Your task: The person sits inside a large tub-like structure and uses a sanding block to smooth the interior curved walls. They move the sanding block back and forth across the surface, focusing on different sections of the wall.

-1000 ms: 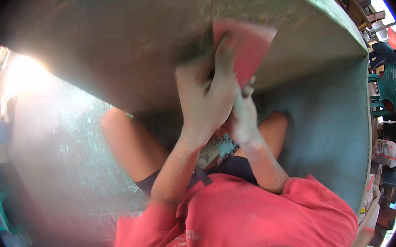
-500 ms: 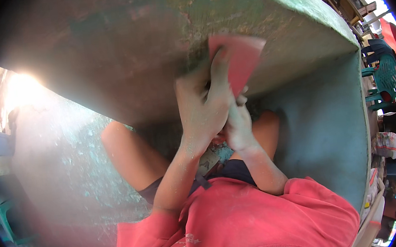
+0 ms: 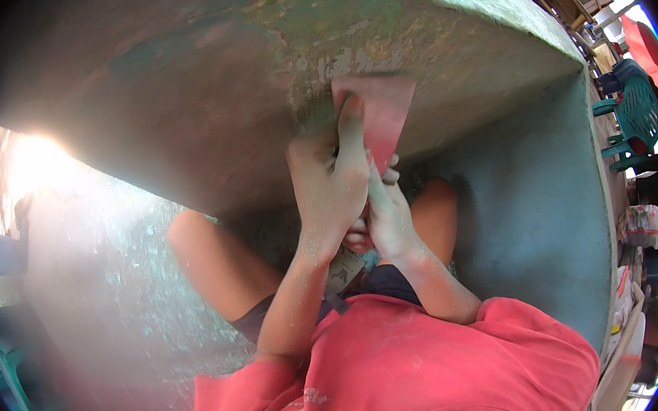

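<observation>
A flat, reddish-pink scraper (image 3: 383,113), wider at its far end, lies against the worn green-brown wall surface (image 3: 200,99) in front of me. My left hand (image 3: 331,181) grips its left side, thumb stretched along the face and the other fingers hidden behind. Lower down, my right hand (image 3: 391,215) is closed around the narrow end, its fingers partly covered. Pale dust coats both hands and forearms. Just beyond the scraper's far edge, a patch of flaked, greyish paint (image 3: 347,63) shows on the surface.
My bent knees sit under the overhanging surface, between a blotchy pale wall (image 3: 114,281) on the left and a smooth blue-grey wall (image 3: 535,209) on the right. Past the right wall's edge are a green plastic chair (image 3: 638,108) and a filled plastic bag (image 3: 645,226).
Both hands and the scraper have come down toward me and slightly left. The flaked patch above its far edge is now plainer, and the scraper is less blurred.
</observation>
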### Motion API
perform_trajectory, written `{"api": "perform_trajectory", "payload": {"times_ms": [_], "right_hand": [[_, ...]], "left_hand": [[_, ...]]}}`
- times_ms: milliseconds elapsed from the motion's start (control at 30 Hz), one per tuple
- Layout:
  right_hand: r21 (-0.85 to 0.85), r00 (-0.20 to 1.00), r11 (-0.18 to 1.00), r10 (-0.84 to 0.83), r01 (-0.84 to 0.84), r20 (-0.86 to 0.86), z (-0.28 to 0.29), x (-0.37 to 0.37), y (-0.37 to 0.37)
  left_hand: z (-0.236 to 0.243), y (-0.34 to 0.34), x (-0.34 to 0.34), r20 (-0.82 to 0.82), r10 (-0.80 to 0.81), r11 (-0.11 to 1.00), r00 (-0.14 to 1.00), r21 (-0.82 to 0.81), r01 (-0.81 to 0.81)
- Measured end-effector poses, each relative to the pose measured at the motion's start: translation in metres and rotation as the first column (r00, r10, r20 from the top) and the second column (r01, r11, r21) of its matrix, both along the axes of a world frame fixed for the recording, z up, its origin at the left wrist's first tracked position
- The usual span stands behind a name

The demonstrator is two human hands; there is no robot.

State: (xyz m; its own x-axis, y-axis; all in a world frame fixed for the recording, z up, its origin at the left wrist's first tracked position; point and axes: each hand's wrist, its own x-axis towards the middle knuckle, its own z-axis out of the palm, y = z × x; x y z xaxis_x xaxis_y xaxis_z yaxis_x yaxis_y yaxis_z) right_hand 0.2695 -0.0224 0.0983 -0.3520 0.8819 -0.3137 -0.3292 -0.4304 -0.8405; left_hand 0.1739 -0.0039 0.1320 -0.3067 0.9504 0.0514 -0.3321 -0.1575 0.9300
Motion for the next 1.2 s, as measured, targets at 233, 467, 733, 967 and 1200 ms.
{"api": "perform_trajectory", "payload": {"times_ms": [233,467,733,967,1200], "right_hand": [[-0.049,0.997,0.999,0.021,-0.018,0.068,-0.001,0.008,-0.003],[-0.038,0.99,0.999,0.005,-0.011,-0.138,0.044,-0.007,0.019],[0.037,0.991,0.996,-0.084,0.08,0.104,-0.047,0.018,0.005],[0.162,1.0,0.987,-0.023,0.02,0.016,0.026,0.001,0.017],[-0.011,0.994,0.995,0.101,-0.102,-0.046,-0.027,0.022,0.007]], "left_hand": [[-0.013,0.004,0.003,-0.006,0.022,0.999,1.0,0.029,-0.022],[0.041,0.009,-0.008,-0.198,0.11,0.983,0.974,0.165,-0.077],[-0.02,0.008,0.015,-0.125,0.14,0.99,0.982,0.044,-0.135],[0.035,0.012,0.001,-0.078,0.095,0.986,0.992,0.144,-0.083],[-0.017,0.005,0.01,-0.113,0.179,0.983,0.977,0.052,-0.174]]}}
